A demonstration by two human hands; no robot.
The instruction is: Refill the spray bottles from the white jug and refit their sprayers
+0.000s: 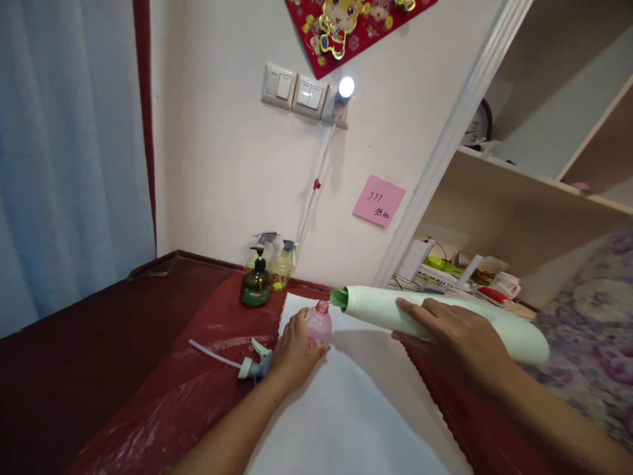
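My left hand is wrapped round a small clear pink bottle that stands upright and uncapped on a white sheet. My right hand grips a large pale green bottle, held almost level. Its green spout points left, just above the pink bottle's mouth. A thin thread of liquid seems to run from the spout into that mouth. A loose spray-trigger head with its dip tube lies on the red cover just left of my left hand.
A dark green pump bottle and two spray bottles stand at the wall on the red plastic table cover. Switches, a plug-in night light with a cable and a pink note hang on the wall. Cluttered shelves are on the right.
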